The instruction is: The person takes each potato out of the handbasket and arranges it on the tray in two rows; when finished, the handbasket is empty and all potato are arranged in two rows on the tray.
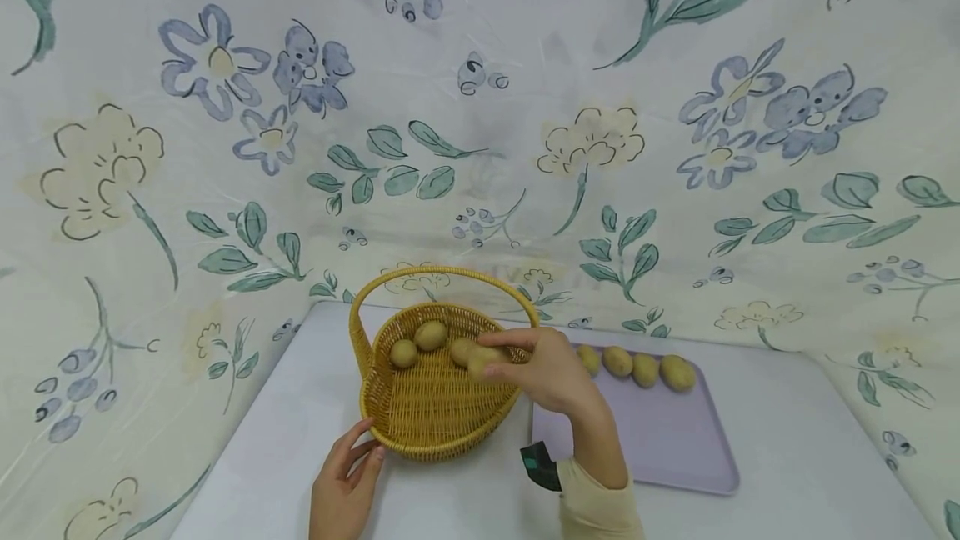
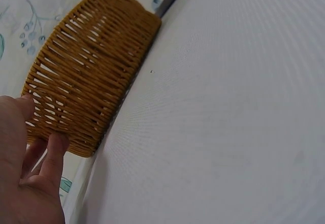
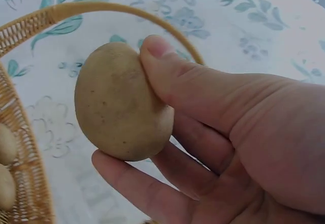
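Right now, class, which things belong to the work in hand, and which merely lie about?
In the work:
right hand gripping a potato
left hand touching the wicker basket
potatoes in the basket
potatoes on the tray
lilac tray

Lying about:
floral cloth
white table

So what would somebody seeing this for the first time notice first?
The right hand holds a potato over the woven basket, where three more potatoes already lie. The left hand rests against the basket's near rim. Four potatoes line the far edge of a lilac tray to the right.
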`<state>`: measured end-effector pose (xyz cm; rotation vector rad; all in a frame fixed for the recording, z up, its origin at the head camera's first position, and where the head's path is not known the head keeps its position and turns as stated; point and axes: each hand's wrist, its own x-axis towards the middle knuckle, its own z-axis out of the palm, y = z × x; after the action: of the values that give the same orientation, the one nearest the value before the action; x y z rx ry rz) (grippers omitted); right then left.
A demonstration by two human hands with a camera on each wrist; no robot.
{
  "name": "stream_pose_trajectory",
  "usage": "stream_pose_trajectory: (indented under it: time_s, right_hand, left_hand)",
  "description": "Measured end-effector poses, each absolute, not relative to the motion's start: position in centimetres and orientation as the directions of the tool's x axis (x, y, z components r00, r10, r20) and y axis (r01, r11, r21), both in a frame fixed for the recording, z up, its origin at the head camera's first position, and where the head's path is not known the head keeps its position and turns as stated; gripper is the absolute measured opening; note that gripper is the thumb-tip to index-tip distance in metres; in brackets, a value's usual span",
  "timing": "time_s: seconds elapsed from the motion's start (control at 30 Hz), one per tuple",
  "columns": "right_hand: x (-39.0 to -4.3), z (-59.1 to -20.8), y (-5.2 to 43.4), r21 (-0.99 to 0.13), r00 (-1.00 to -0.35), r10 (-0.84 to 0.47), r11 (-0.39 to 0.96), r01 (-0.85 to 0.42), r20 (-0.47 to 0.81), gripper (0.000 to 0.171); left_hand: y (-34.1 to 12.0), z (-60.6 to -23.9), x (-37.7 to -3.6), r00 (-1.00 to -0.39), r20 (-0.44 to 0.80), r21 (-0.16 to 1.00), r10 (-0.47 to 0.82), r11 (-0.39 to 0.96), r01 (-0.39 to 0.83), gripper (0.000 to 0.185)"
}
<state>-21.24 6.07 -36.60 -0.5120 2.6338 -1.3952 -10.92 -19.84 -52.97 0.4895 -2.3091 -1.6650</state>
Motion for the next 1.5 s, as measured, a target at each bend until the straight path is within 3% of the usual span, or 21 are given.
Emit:
stream_pose_trajectory:
  time_s: [0.37, 0.73, 0.9, 1.5]
  right_hand:
    - [-20.0, -35.8, 10.6, -0.891, -0.958, -0.277, 0.41, -0.193, 0.08, 0.039]
    - [-19.9, -36.6, 15.4, -0.846, -0.983, -0.133, 0.502, -0.178, 0.128, 0.045]
    - [-19.4, -37.3, 17.4, -0.818, -0.996, 0.018, 0.572, -0.059, 0.084, 0.051]
    - [-18.2, -41.3, 23.7, -0.842, -0.93, 0.366, 0.5, 0.203, -0.006, 0.066]
  left_hand:
    - [-19.5, -53.4, -11.2, -0.91, 0.012, 0.952, -0.415, 0.284, -0.117, 0.046]
    - [-19.5, -53.5, -10.9, -0.89, 0.026, 0.951, -0.456, 0.286, -0.119, 0.049]
    - [-19.6, -53.4, -10.8, -0.89, 0.014, 0.941, -0.455, 0.308, -0.142, 0.048]
    - [-19.6, -53.1, -11.2, -0.903, 0.021, 0.937, -0.43, 0.323, -0.132, 0.048]
